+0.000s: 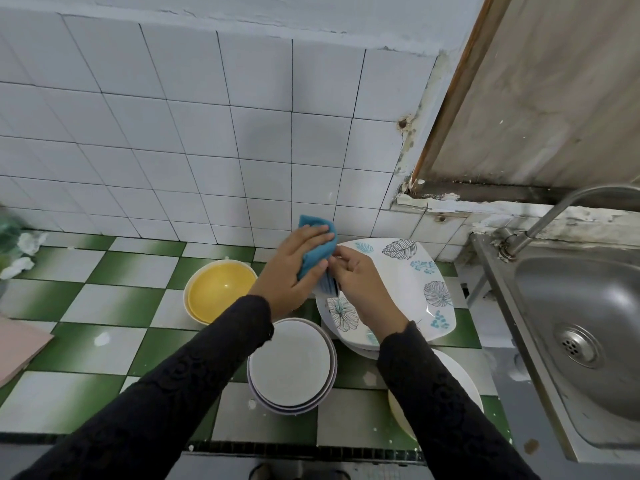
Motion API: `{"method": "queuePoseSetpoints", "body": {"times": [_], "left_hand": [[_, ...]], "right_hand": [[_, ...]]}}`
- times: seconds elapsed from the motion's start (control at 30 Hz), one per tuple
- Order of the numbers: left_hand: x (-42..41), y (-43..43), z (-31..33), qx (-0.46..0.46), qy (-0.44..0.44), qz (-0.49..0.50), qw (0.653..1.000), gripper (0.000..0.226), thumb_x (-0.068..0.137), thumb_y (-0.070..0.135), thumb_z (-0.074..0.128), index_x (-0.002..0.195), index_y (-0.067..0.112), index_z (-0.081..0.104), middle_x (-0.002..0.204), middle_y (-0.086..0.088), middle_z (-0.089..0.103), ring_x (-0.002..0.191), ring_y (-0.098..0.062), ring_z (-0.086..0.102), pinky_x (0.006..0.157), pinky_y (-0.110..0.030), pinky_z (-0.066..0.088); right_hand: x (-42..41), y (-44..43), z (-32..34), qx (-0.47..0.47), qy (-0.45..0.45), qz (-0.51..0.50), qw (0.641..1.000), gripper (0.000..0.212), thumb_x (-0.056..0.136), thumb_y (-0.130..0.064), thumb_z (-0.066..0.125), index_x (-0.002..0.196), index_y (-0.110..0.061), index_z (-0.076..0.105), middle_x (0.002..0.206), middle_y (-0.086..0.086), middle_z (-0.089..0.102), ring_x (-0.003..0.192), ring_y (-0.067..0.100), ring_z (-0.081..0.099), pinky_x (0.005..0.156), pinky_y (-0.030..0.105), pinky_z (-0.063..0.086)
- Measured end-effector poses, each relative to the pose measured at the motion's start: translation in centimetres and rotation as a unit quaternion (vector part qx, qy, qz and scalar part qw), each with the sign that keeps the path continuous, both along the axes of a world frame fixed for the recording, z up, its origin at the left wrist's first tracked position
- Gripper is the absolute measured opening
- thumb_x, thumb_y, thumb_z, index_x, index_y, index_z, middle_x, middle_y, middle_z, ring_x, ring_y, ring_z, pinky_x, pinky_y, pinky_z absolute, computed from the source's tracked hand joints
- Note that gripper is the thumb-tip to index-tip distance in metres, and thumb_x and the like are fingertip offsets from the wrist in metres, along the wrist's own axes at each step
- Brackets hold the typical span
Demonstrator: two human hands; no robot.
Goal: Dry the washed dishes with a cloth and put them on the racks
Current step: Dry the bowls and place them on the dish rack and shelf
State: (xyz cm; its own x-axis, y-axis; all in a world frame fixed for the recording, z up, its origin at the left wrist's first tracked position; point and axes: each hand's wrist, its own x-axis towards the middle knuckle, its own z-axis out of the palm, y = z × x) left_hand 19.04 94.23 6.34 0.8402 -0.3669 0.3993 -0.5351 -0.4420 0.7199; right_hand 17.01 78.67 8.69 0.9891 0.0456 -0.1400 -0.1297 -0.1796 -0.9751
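Now left hand (294, 266) grips cloth (314, 253), right hand (363, 283) pinches a half-hidden item (329, 288) over patterned plates (408, 271) near sink (554, 289).

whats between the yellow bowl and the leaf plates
In the head view, the left hand, gripping the cloth, and its sleeve cross that gap above the counter tiles. The right hand meets it there, holding a small dark item.

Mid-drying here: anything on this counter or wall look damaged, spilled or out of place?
Yes. The wall edge beside the wooden frame is cracked, with plaster crumbling. White flecks dot the green checked counter, and crumpled scraps lie at its far left. The leaf-patterned plates and round plates sit stacked tidily.
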Motion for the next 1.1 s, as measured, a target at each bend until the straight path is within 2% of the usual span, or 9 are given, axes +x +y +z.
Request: {"method": "queuePoseSetpoints", "body": {"times": [0.13,0.3,0.4,0.47,0.57,0.7,0.83,0.97,1.1], "left_hand": [[0.4,-0.1,0.2,-0.049,0.073,0.045,0.995,0.050,0.096,0.046,0.040,0.139,0.023,0.048,0.136,0.014,0.048,0.124,0.007,0.043,0.107,-0.018,0.040],[-1.3,-1.3,-0.7,0.086,-0.138,0.030,0.986,0.048,0.097,0.036,0.046,0.140,0.016,0.050,0.147,0.001,0.047,0.144,-0.018,0.030,0.121,-0.037,0.021],[-1.8,-0.8,-2.4,0.134,-0.215,-0.006,0.967,0.051,0.097,0.034,0.051,0.143,0.015,0.046,0.152,-0.005,0.042,0.148,-0.026,0.025,0.120,-0.047,0.022],[-2.0,-0.5,-3.3,0.170,-0.234,-0.022,0.957,0.053,0.097,0.035,0.051,0.146,0.017,0.041,0.155,-0.004,0.037,0.149,-0.027,0.022,0.121,-0.048,0.022],[-1.8,-1.4,-2.8,0.123,-0.163,0.030,0.978,0.053,0.099,0.036,0.047,0.148,0.016,0.039,0.155,-0.004,0.037,0.149,-0.021,0.022,0.121,-0.044,0.023],[-0.8,-1.7,-1.2,0.055,-0.075,0.085,0.992,0.051,0.099,0.041,0.043,0.145,0.019,0.042,0.148,-0.001,0.045,0.140,-0.014,0.036,0.117,-0.039,0.032],[0.0,-1.6,0.1,-0.091,0.130,0.116,0.981,0.040,0.101,0.043,0.046,0.134,0.021,0.050,0.126,0.003,0.056,0.113,-0.010,0.054,0.093,-0.027,0.049],[1.2,-1.1,0.3,-0.220,0.266,0.123,0.930,0.048,0.095,0.053,0.047,0.127,0.019,0.058,0.118,-0.001,0.063,0.107,-0.015,0.059,0.089,-0.028,0.047],[-1.2,-1.4,-0.4,-0.152,0.149,0.118,0.970,0.047,0.103,0.042,0.042,0.144,0.019,0.043,0.139,0.006,0.049,0.126,-0.006,0.046,0.099,-0.012,0.042]], "right_hand": [[0.6,-0.1,-0.3,0.011,0.024,-0.017,1.000,0.024,0.106,-0.025,0.050,0.114,-0.012,0.068,0.114,0.015,0.068,0.109,0.028,0.065,0.095,0.042,0.057],[0.8,0.1,-0.5,0.398,0.176,-0.110,0.894,0.018,0.104,-0.014,0.050,0.115,-0.007,0.062,0.091,0.011,0.071,0.079,0.019,0.071,0.071,0.032,0.061],[1.1,-0.3,-0.1,0.479,0.210,-0.145,0.840,0.027,0.101,-0.018,0.054,0.126,-0.009,0.057,0.094,0.013,0.068,0.085,0.025,0.068,0.078,0.039,0.059],[1.4,-0.5,0.1,0.492,0.218,-0.155,0.829,0.028,0.101,-0.017,0.053,0.126,-0.007,0.057,0.095,0.015,0.070,0.082,0.027,0.071,0.066,0.035,0.062],[1.1,-0.2,0.0,0.469,0.204,-0.164,0.843,0.012,0.103,-0.013,0.050,0.103,-0.009,0.061,0.076,0.009,0.072,0.063,0.020,0.071,0.057,0.029,0.060],[0.4,0.4,0.0,0.400,0.168,-0.122,0.893,0.018,0.106,-0.013,0.046,0.097,-0.010,0.062,0.083,0.008,0.074,0.075,0.019,0.073,0.067,0.032,0.062],[0.4,0.0,0.1,0.270,0.135,-0.093,0.949,0.019,0.107,-0.014,0.046,0.098,-0.009,0.062,0.086,0.007,0.067,0.074,0.017,0.067,0.065,0.029,0.056],[0.1,-0.5,0.0,0.352,0.138,-0.155,0.913,0.024,0.106,-0.008,0.045,0.096,-0.006,0.066,0.087,0.008,0.068,0.080,0.020,0.063,0.074,0.032,0.054],[0.1,-0.6,-0.3,0.434,0.159,-0.214,0.860,0.024,0.107,-0.009,0.042,0.099,-0.005,0.064,0.090,0.010,0.069,0.082,0.019,0.065,0.072,0.032,0.057]]}}
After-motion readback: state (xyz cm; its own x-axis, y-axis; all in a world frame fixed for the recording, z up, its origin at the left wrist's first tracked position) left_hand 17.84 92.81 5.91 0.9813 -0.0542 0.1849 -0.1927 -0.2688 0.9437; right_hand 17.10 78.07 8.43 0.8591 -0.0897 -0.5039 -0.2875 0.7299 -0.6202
